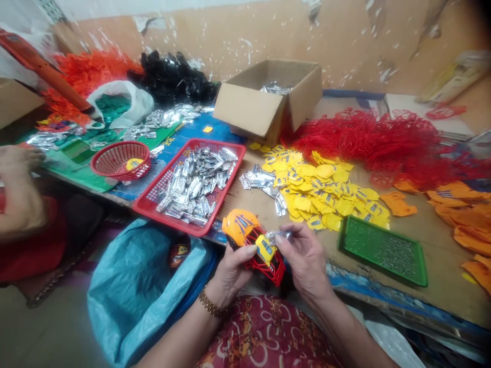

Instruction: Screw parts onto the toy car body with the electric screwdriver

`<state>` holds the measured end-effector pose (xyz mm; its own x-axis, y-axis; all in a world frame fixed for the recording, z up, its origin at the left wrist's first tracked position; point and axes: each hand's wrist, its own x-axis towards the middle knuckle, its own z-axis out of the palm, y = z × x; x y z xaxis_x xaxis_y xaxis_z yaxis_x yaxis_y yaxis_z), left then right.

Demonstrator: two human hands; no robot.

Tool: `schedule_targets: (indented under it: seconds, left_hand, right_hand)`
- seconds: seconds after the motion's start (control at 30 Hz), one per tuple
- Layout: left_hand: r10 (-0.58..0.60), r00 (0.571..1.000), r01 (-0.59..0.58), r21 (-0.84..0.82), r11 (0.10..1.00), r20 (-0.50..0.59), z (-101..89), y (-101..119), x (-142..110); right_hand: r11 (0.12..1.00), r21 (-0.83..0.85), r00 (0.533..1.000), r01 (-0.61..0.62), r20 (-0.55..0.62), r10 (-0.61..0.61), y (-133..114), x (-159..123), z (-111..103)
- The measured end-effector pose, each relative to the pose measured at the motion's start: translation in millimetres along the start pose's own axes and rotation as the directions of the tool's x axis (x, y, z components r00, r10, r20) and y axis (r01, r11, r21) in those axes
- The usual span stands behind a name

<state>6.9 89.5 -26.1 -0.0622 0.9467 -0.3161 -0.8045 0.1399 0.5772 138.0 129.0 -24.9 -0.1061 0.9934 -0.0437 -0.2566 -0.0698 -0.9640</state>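
My left hand point(235, 268) is closed around a toy car point(242, 228) with an orange hood, a red frame and a yellow roof piece point(265, 248). The thumb presses beside the yellow piece. In the fingers of my right hand point(305, 255) is a small silver plastic part point(279, 235), pinched against the car's side near the yellow piece. Beyond the car lies a red basket point(233, 190) heaped with similar silver parts point(195, 181). A pile of yellow pieces point(318, 186) spreads across the table behind my right hand.
A green tray point(425, 273) of tiny metal pieces sits at right, near orange parts point(460, 209) and red frames point(356, 135). A cardboard box point(249, 112) stands behind. A blue bag point(118, 301) hangs below the table edge. Another person's arm point(19, 194) is at left, near a round red basket point(111, 159).
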Motion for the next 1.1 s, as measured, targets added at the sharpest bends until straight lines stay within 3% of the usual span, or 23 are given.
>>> schedule_targets:
  seconds: [0.1,0.2,0.3,0.4,0.6,0.83,0.93,1.1]
  left_hand:
    - [0.017,1.0,-0.017,0.014,1.0,-0.001,1.5,0.1,-0.1]
    - [0.053,0.997,-0.052,0.012,0.999,-0.051,3.5,-0.2,0.6]
    - [0.061,0.994,-0.063,-0.015,0.998,-0.093,4.4,0.6,1.9]
    - [0.041,0.993,-0.048,-0.055,0.997,-0.114,4.8,1.8,3.0]
    - [0.103,0.988,-0.106,-0.023,0.994,-0.112,8.0,0.6,2.8]
    - [0.124,0.986,-0.125,-0.001,0.992,-0.107,13.8,0.6,2.8]
    - [0.119,0.985,-0.117,0.023,0.993,-0.122,15.0,-0.3,2.0]
    - [0.15,0.982,-0.145,0.052,0.988,-0.114,17.2,-4.5,1.9]
  right_hand:
    - [0.952,-0.266,0.988,0.152,0.034,-0.148,-2.9,-4.5,-1.5]
    - [0.752,-0.541,0.922,0.376,0.141,-0.36,-7.6,-9.4,-2.5]
    - [0.572,-0.593,0.818,0.567,0.323,-0.476,-11.9,-13.6,-3.4]
    - [0.502,-0.573,0.758,0.648,0.424,-0.495,-14.5,-16.8,-4.6]
    - [0.608,-0.556,0.823,0.567,0.403,-0.399,-17.8,-19.0,-12.2]
    - [0.653,-0.534,0.839,0.537,0.418,-0.348,-18.1,-17.2,-17.9]
    - [0.683,-0.51,0.847,0.524,0.394,-0.356,-16.0,-16.8,-17.1]
    - [0.658,-0.512,0.833,0.552,0.31,-0.457,-22.0,-18.0,-11.1]
